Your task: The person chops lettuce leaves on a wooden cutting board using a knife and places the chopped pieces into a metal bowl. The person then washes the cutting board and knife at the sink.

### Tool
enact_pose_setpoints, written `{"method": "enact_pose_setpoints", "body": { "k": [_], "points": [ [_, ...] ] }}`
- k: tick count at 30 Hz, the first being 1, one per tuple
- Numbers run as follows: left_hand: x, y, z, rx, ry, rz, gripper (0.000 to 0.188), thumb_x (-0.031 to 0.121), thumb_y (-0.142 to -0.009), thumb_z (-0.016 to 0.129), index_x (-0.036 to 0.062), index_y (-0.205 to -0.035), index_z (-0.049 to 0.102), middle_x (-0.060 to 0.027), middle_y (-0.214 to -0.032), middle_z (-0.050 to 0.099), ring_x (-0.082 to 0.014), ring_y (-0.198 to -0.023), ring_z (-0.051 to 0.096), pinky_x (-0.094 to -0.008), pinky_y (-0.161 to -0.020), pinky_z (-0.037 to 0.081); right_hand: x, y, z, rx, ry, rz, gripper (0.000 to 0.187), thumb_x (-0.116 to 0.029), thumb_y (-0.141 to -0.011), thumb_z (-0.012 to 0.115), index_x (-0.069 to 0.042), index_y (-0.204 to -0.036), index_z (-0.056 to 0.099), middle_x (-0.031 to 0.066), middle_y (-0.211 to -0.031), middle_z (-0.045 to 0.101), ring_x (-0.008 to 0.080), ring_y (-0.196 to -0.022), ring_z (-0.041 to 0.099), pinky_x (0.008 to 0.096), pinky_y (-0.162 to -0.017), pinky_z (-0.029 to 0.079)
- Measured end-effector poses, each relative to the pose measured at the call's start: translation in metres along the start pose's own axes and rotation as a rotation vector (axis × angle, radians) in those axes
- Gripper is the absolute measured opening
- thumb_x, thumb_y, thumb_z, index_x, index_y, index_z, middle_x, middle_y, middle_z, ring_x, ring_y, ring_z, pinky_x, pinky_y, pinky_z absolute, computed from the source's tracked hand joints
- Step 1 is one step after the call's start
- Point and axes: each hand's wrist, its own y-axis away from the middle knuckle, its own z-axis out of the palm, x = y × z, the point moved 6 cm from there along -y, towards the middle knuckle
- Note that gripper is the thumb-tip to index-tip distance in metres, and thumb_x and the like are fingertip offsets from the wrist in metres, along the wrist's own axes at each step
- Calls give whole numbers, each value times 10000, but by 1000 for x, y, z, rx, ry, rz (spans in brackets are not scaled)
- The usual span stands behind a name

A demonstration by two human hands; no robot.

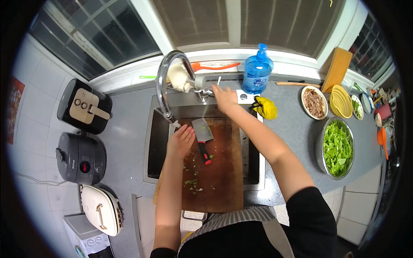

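My right hand (225,99) reaches to the back of the sink, its fingertips on the handle (208,92) of the chrome faucet (161,77). Beneath the tall curved spout, my left hand (181,141) is held with fingers stretched out beside the spout's lower end, holding nothing that I can see. A wooden cutting board (219,185) lies across the sink (151,165), scattered with green scraps. On the board, just right of my left hand, rests a cleaver (202,131) with a red and black handle. Its blade points toward the faucet.
A steel bowl of chopped lettuce (337,148), a plate of sliced meat (314,102) and yellow bowls (341,101) stand at right. Behind the sink are a blue pump bottle (257,75) and yellow cloth (266,107). An air fryer (84,106) and dark cooker (81,157) stand left.
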Motion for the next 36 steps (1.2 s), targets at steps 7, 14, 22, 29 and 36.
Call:
{"method": "enact_pose_setpoints", "body": {
  "k": [7, 14, 22, 29, 36],
  "points": [
    [-27, -64, 11, 75, 364, -25, 423, 58, -848, 457, -11, -1266, 444, -183, -1291, 462, -289, -1156, 496, -385, -978, 445, -33, 73, 70, -190, -1073, 138, 457, -216, -880, 571, -77, -1299, 452, 151, -1105, 593, 288, -1018, 582, 380, -886, 462],
    [-4, -30, -5, 171, -550, 56, 351, 173, -891, 493, 74, -1227, 519, -144, -1128, 610, -220, -858, 587, -284, -723, 450, -134, 93, 112, -507, -1860, 678, 251, -272, -939, 501, -50, -853, 582, 43, -741, 576, 146, -607, 548, 283, -488, 435],
    [0, -69, -43, -205, -38, 65, 358, 333, -950, 379, 83, -1127, 563, -76, -1040, 644, -227, -960, 613, -376, -860, 493, -162, 60, 54, -77, -812, -34, 112, -192, -851, 531, -98, -865, 591, 141, -750, 599, 335, -753, 603, 426, -673, 471],
    [-40, -71, -46, 248, -1471, 126, 581, 428, -812, 626, 41, -1223, 489, -171, -1116, 605, -326, -1103, 542, -398, -823, 464, -128, -34, -90, 448, -399, -394, 234, -135, -791, 589, -57, -1012, 581, 189, -1065, 511, 347, -973, 531, 443, -807, 480],
    [-74, -27, -24, 169, -2044, -133, 712, 401, -753, 686, -36, -1250, 425, -200, -1162, 605, -359, -1098, 559, -545, -932, 390, -145, -119, -49, -66, -213, -73, 457, -222, -865, 549, -83, -1298, 510, 276, -1428, 272, 416, -1244, 390, 454, -953, 435]
  ]
}}
